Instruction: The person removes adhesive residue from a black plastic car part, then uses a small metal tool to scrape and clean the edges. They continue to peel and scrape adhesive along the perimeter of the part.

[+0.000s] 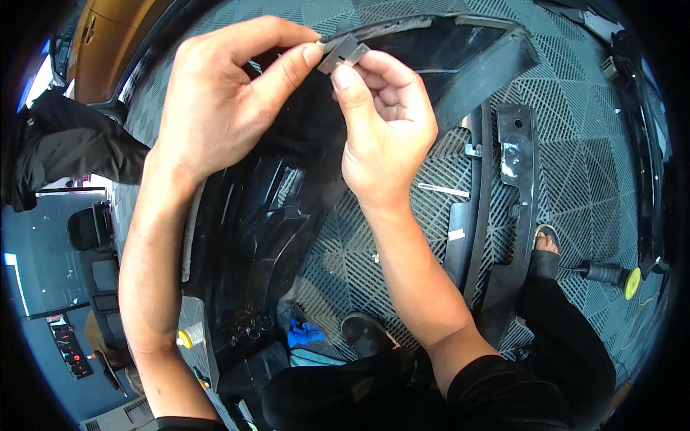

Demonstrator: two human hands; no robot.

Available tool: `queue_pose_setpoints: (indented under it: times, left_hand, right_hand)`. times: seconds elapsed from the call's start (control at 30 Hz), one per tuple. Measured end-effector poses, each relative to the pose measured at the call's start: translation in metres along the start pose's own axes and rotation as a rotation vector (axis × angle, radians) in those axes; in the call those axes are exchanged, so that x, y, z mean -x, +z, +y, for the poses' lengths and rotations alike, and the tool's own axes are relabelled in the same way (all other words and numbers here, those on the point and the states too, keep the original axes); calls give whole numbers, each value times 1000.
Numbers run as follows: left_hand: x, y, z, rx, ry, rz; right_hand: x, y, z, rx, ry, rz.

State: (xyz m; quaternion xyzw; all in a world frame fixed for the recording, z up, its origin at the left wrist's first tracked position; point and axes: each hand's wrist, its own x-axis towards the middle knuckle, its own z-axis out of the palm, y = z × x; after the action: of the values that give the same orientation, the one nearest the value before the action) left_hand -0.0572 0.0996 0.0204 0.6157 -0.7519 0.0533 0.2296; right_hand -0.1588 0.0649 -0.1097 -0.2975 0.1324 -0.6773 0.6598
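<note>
Both hands are raised close together above a large curved black car bumper [251, 215]. Between thumb and fingers, my right hand [388, 122] pinches a small flat grey metal piece [346, 54] with a dark slot, which resembles a razor blade. The thumb lies on its lower edge and the other fingers curl behind it. My left hand [223, 93] is closed in a pinch, thumb tip against index fingertip, right at the piece's left side. A tiny pale bit shows at those fingertips; whether it belongs to the metal piece I cannot tell.
Long black plastic strips [517, 187] lie to the right on grey grid floor tiles [575, 165]. A white stick [443, 190] and a blue cloth [305, 333] are near my legs. A yellow-ended spool [611, 279] sits at right, a person's dark-clothed leg [79, 144] at left, a gold car [108, 43] behind.
</note>
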Motion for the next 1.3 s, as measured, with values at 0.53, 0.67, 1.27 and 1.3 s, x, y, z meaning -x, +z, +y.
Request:
queue_pose_setpoints:
  times: [0.53, 0.67, 1.27, 1.3]
  left_hand:
    - [10, 1, -3, 24, -208, -30]
    - [9, -1, -3, 26, -191, -40]
    - [11, -1, 0, -24, -131, -50]
    - [10, -1, -1, -16, -130, -50]
  right_hand:
    - [8, 13, 9, -222, 139, 117]
    - [8, 18, 13, -131, 62, 153]
    - [5, -1, 14, 94, -131, 59]
    - [5, -1, 13, 49, -84, 60]
